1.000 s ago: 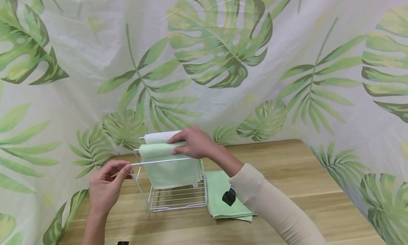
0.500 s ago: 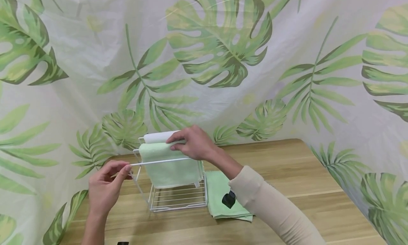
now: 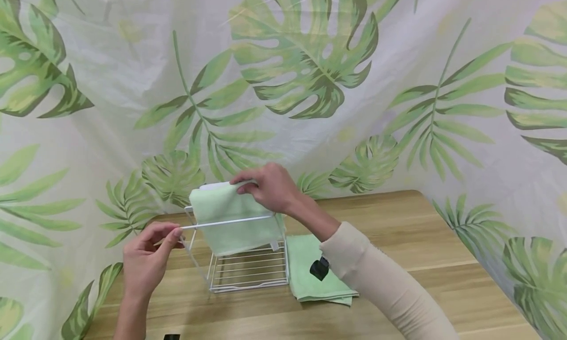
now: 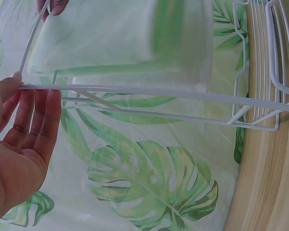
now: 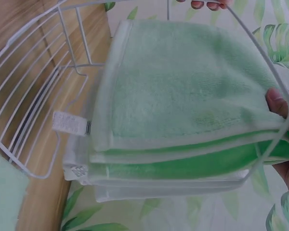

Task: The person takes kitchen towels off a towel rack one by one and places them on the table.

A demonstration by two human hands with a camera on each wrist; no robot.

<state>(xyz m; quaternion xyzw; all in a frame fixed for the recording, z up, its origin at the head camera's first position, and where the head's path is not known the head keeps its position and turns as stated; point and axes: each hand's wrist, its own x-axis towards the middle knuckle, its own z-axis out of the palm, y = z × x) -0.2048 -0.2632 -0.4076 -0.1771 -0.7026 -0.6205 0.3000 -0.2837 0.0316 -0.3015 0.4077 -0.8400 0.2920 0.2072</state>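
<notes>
A white wire rack (image 3: 248, 287) stands on the wooden table, and its front top bar is pinched at the left corner by the thumb and fingers of my left hand (image 3: 148, 259). My right hand (image 3: 273, 187) pinches the top fold of a pale green towel (image 3: 232, 207), thumb on the near side. In the head view this towel hangs behind the front bar, raised above the rack's middle bar. Behind it shows the edge of a white towel (image 3: 214, 186). The right wrist view shows the green towel's layers and a white label (image 5: 70, 123).
Another green towel (image 3: 310, 273) lies folded on the table (image 3: 425, 231), right beside the rack. A leaf-printed curtain (image 3: 305, 143) hangs behind the table. My right sleeve passes above the folded towel.
My right hand has gathered the green towel's top fold and raised it a little, so it now covers most of the white one. The left hand keeps its place on the bar.
</notes>
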